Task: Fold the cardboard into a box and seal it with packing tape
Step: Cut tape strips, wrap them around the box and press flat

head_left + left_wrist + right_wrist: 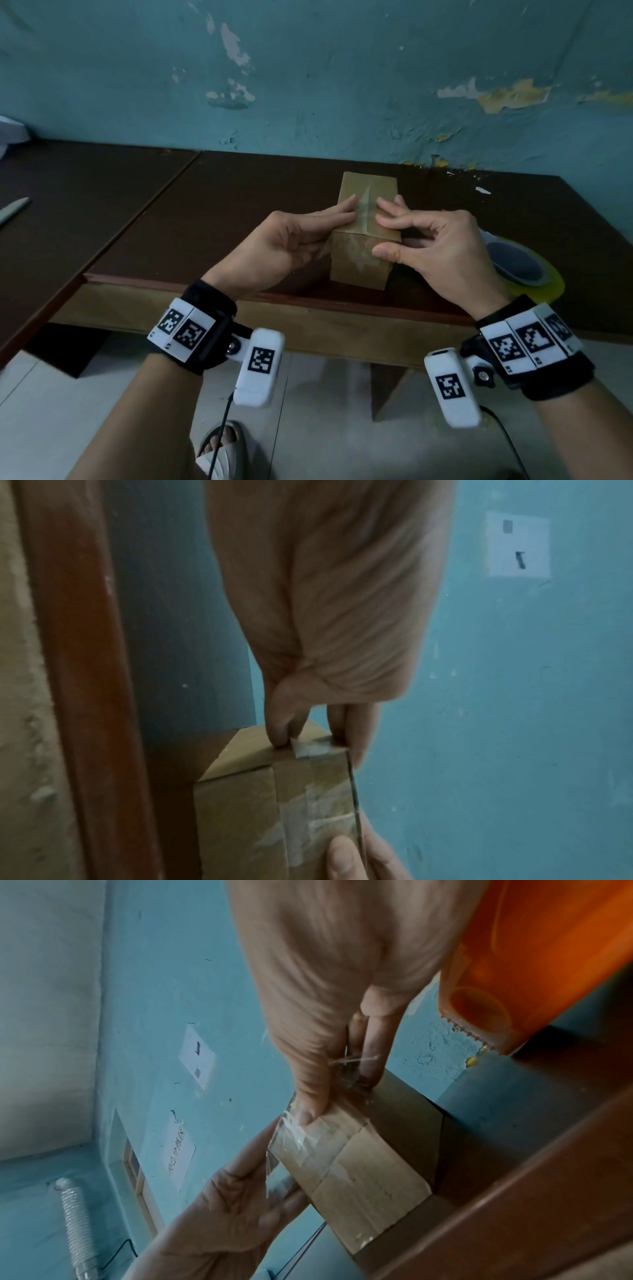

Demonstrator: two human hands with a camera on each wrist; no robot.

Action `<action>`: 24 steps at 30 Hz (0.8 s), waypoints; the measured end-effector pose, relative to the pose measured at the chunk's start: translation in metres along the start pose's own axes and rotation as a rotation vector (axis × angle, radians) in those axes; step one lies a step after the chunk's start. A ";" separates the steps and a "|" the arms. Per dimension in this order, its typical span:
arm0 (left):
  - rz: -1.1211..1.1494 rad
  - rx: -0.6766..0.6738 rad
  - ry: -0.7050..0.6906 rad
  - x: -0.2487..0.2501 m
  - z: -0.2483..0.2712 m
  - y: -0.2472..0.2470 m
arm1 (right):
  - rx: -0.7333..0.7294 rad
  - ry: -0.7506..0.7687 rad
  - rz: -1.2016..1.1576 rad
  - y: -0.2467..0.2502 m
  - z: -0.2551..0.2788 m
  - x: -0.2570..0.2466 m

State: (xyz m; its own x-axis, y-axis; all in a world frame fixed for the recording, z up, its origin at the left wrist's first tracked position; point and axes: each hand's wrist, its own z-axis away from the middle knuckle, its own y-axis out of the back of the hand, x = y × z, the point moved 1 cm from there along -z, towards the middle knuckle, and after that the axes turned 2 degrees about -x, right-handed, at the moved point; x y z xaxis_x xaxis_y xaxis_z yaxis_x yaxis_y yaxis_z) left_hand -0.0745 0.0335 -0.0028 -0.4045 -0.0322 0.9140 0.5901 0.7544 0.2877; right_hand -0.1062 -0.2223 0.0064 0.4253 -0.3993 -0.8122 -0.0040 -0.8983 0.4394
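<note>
A small brown cardboard box (356,267) stands on the dark table (205,222) near its front edge. Clear tape (367,212) runs along its top seam and down the front face. My left hand (337,226) lies on the top's left half with straight fingers, its thumb at the left side. My right hand (383,228) presses two fingers on the top's right half, and its thumb pushes on the front face. In the left wrist view the left hand (308,737) presses tape at the box (240,818) edge. In the right wrist view the right hand (339,1093) pins tape on the box (369,1185); a loose tape flap (284,1139) sticks out beside it.
A yellowish tape roll (520,270) lies right of the box, behind my right hand; an orange dispenser (534,961) shows in the right wrist view. A knife (13,210) lies at the far left. A blue wall (308,85) backs the table. My sandalled foot (222,448) is below.
</note>
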 end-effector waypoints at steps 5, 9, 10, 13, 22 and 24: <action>-0.087 0.109 -0.033 -0.004 -0.006 0.000 | 0.002 0.003 0.006 0.000 -0.001 0.001; -0.060 0.169 -0.068 -0.008 -0.009 -0.003 | 0.006 0.004 0.002 -0.001 -0.001 0.001; -0.059 0.177 -0.072 -0.009 -0.009 -0.004 | 0.007 0.001 -0.001 -0.001 -0.001 0.001; -0.053 0.180 -0.076 -0.010 -0.009 -0.004 | 0.002 -0.006 -0.001 0.000 -0.001 0.000; -0.055 0.201 -0.096 -0.012 -0.008 -0.006 | 0.000 -0.007 0.013 0.000 -0.001 0.000; -0.078 0.235 -0.098 -0.013 -0.008 -0.008 | 0.003 -0.004 0.015 0.000 -0.001 0.001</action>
State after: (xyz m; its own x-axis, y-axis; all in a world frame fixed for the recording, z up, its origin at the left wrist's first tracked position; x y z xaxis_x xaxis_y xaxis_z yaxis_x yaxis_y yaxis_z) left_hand -0.0684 0.0225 -0.0144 -0.5154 -0.0413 0.8559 0.3806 0.8839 0.2719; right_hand -0.1048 -0.2222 0.0062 0.4212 -0.4133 -0.8073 -0.0129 -0.8928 0.4503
